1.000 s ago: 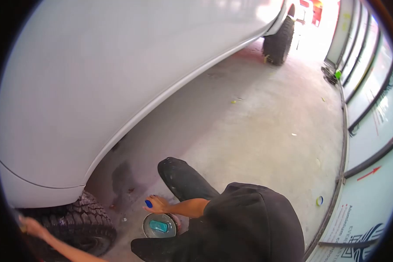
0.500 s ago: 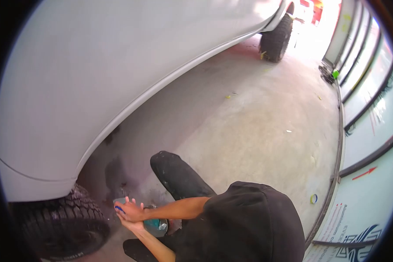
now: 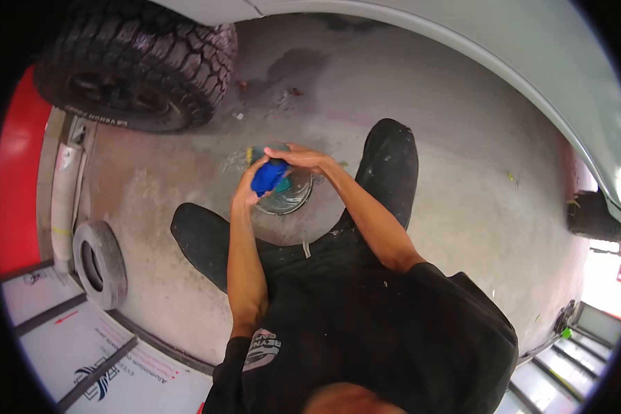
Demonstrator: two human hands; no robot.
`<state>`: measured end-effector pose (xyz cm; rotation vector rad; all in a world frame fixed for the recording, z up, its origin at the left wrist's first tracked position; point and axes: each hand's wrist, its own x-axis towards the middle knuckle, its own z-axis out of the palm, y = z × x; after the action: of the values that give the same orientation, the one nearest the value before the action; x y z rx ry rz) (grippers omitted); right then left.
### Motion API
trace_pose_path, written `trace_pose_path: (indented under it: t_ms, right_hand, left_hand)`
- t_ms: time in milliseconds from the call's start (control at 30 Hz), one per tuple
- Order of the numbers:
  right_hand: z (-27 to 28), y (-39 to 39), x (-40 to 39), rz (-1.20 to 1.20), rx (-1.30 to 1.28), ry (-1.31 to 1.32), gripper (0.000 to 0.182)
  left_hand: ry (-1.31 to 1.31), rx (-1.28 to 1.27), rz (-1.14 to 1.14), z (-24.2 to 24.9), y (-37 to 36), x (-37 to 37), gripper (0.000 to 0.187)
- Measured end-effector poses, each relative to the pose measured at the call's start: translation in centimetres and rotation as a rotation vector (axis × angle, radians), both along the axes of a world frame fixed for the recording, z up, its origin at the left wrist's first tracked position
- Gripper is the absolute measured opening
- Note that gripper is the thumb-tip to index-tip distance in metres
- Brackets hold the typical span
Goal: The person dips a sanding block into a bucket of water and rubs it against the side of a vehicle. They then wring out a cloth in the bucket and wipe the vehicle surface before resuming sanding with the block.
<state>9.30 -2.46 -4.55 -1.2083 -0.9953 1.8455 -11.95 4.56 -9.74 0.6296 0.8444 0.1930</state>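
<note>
Between my two hands is a bright blue lump [image 3: 268, 178] that looks like soft clay, with a dark patch on its upper part. My left hand [image 3: 247, 190] grips it from the left side. My right hand [image 3: 302, 159] reaches across from the right, its fingers closed over the top and meeting the left hand. Just below the hands stands a round clear container [image 3: 293, 204], partly covered by them, with something teal [image 3: 283, 184] inside. Its full contents are hidden.
A big off-road tyre [image 3: 145, 62] under a pale vehicle body [image 3: 517, 72] is at upper left. My knees [image 3: 391, 165] flank the container. A loose grey tyre [image 3: 109, 265] leans near the panelled wall [image 3: 76, 352] at left. Dark wet stains mark the concrete floor [image 3: 455, 179].
My view has swung down and round toward the front tyre and my lap. My hands remain together by the container, and much more of the blue lump shows between them.
</note>
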Motion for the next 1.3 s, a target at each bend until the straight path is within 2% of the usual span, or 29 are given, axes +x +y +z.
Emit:
trace_pose_path:
  t_ms: [67,100,167,200,267,300,333,367,400,433,500,567,633,667,700,767,800,833,900,967,1033,1067,1100,1133,1200,1233,1300]
  right_hand:
    - [-1.9,0.0,-0.7,0.026,-0.127,0.145,0.069]
    - [-2.6,0.2,-0.8,0.035,-0.19,0.212,0.069]
    - [-2.4,0.0,-1.4,0.005,-0.197,-0.008,0.059]
    - [-3.6,0.1,-1.8,-0.019,-0.18,-0.157,0.057]
    - [-6.8,0.3,-3.0,-0.072,-0.095,-0.472,0.05]
    - [-9.2,0.3,-4.3,-0.109,0.013,-0.634,0.045]
    - [-11.7,0.6,-5.6,-0.132,0.111,-0.779,0.041]
    - [-14.2,0.6,-6.8,-0.139,0.161,-0.882,0.037]
    - [-15.5,1.2,-6.9,-0.016,0.046,-0.926,0.036]
    - [-17.3,1.8,-7.0,0.121,-0.062,-0.969,0.035]
    - [-21.3,1.6,-7.1,0.179,-0.082,-0.99,0.037]
    - [-25.8,1.5,-6.9,0.158,-0.05,-0.938,0.039]
    - [-28.6,1.7,-6.3,0.142,-0.027,-0.915,0.041]
    - [-27.5,1.5,-6.2,0.157,-0.02,-0.969,0.041]
    - [-26.3,1.3,-6.0,0.173,-0.014,-1.023,0.04]
    - [-31.1,0.7,-6.8,0.164,0.151,-1.188,0.04]
    - [-32.6,1.2,-6.7,0.156,0.232,-1.269,0.04]
    - [-30.6,1.7,-6.2,0.261,0.174,-1.252,0.041]
    - [-22.5,2.8,-5.5,0.465,0.053,-1.217,0.043]
    - [-13.6,3.9,-3.6,0.447,0.289,-1.172,0.04]
    - [-3.5,5.4,-1.6,0.37,0.517,-1.096,0.036]
    - [2.8,6.5,-1.3,0.297,0.629,-1.039,0.034]
    - [12.9,6.7,-2.9,0.143,0.724,-1.175,0.026]
    - [20.2,7.6,-4.1,-0.058,0.827,-1.176,0.027]
    - [31.1,9.7,-5.5,-0.388,1.279,-1.221,0.032]
    - [35.8,10.6,-5.8,-0.422,1.29,-1.39,0.04]
    - [42.0,13.7,-5.4,-0.603,1.786,-1.502,0.059]
  left_hand:
    - [0.11,0.095,-0.208,-0.5,0.6,-0.9,0.051]
    - [0.152,0.162,-0.223,0.5,0.0,-1.1,0.053]
    - [0.225,0.306,-0.268,3.6,-1.4,-0.5,0.059]
    - [0.216,0.343,-0.326,0.3,-1.2,-0.8,0.069]
    - [0.505,0.703,-0.552,-3.9,-1.0,-0.2,0.081]
    - [0.715,0.989,-0.675,-8.2,-1.3,0.1,0.082]
    - [0.751,0.973,-0.741,-12.0,-1.5,0.4,0.076]
    - [0.935,1.042,-0.756,-9.3,-3.7,2.0,0.071]
    - [0.938,1.13,-0.821,-14.5,-4.4,1.7,0.066]
    - [0.944,1.069,-0.855,-12.8,-5.8,1.9,0.065]
    - [0.9,0.897,-1.109,-11.5,-5.3,2.3,0.062]
    - [0.842,0.949,-1.244,-10.6,-3.9,2.4,0.057]
    - [0.853,1.018,-1.143,-8.6,-3.5,1.9,0.054]
    - [0.856,1.048,-1.093,-7.3,-3.3,1.8,0.053]
    - [0.862,1.09,-1.18,-5.3,-2.6,1.8,0.054]
    - [0.875,1.183,-1.358,-0.7,-0.5,2.3,0.057]
    - [0.856,1.193,-1.352,0.1,0.5,1.8,0.058]
    - [0.83,1.201,-1.348,0.3,1.5,0.9,0.059]
    - [0.789,1.171,-1.312,0.5,3.6,-0.5,0.06]
    - [0.757,1.094,-1.262,0.2,5.0,-1.3,0.06]
    - [0.774,1.133,-1.246,1.1,5.7,-0.6,0.058]
    - [0.785,1.15,-1.239,1.5,5.9,-0.5,0.057]
    - [0.806,1.189,-1.23,1.4,6.0,-0.1,0.056]
    - [0.831,1.23,-1.222,1.1,5.9,0.4,0.055]
    - [0.843,1.268,-1.205,1.9,6.1,1.7,0.053]
    - [0.831,1.262,-1.202,3.2,5.9,2.1,0.052]
    - [0.801,1.265,-1.178,4.4,5.8,3.1,0.051]
